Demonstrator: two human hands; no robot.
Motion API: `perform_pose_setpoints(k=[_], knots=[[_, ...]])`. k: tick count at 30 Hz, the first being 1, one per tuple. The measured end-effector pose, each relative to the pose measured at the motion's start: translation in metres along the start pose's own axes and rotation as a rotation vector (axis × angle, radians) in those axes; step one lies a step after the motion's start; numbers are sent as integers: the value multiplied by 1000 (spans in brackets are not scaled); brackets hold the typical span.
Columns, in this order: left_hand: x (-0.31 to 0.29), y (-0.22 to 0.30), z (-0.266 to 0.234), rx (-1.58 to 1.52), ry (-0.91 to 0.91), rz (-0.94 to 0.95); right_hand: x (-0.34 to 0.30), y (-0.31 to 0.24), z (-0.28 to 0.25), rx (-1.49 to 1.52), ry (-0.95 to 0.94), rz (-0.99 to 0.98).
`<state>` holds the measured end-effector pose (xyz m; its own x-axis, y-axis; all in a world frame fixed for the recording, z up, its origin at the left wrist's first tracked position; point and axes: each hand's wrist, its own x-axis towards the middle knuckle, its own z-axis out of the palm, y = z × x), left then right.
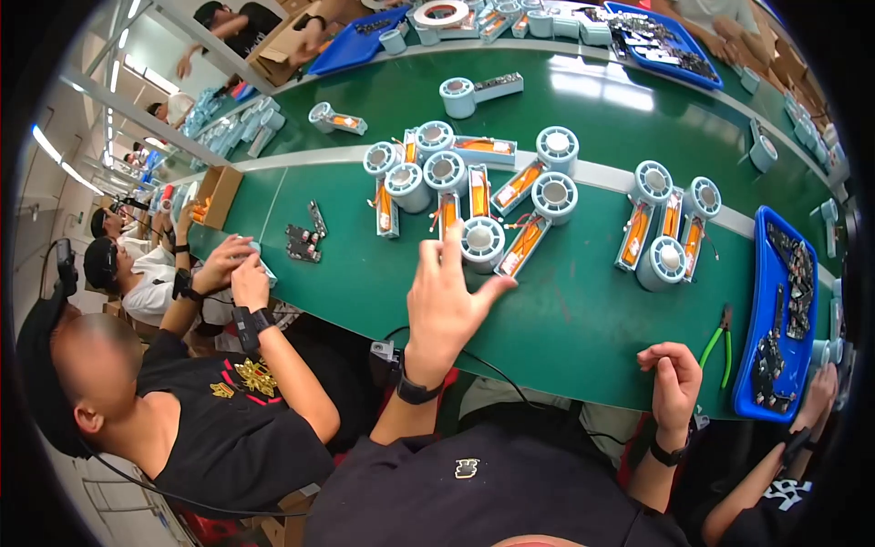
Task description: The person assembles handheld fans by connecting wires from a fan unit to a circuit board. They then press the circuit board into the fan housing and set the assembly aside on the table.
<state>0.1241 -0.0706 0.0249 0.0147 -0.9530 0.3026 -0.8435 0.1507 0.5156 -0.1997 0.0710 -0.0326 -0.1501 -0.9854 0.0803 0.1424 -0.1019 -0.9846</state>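
Note:
My left hand [445,305] reaches over the green table with fingers stretched and thumb spread. Its fingertips are at the open handle of a light blue handheld fan housing [445,171], and the thumb lies near the handle end of another fan housing [482,239]. Whether they touch is hard to tell. Several such housings cluster here, with round ringed heads and orange batteries in their open handles. My right hand [673,387] rests near the table's front edge, its fingers curled in and nothing visible in them. Beyond it lie green-handled pliers [718,346].
A blue tray [743,365] of dark circuit boards stands at the right. More housings [668,262] sit right of centre. Small boards [303,242] lie at the left. A co-worker's hands [239,273] work at the left edge. A light strip [606,173] crosses the table behind.

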Motion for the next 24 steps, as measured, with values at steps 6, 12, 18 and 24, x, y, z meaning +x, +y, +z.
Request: perform_pose_setpoints(k=[6, 12, 18, 24], knots=[[15, 6, 7, 254, 245, 295, -8, 2, -7, -14, -39, -13], [-4, 7, 1, 122, -25, 174, -8, 7, -9, 14, -7, -41], [-31, 15, -27, -17, -223, 98, -8, 6, -11, -2, -15, -43], [-37, 8, -38, -18, -309, 200, -8, 5, -11, 8, -24, -24]])
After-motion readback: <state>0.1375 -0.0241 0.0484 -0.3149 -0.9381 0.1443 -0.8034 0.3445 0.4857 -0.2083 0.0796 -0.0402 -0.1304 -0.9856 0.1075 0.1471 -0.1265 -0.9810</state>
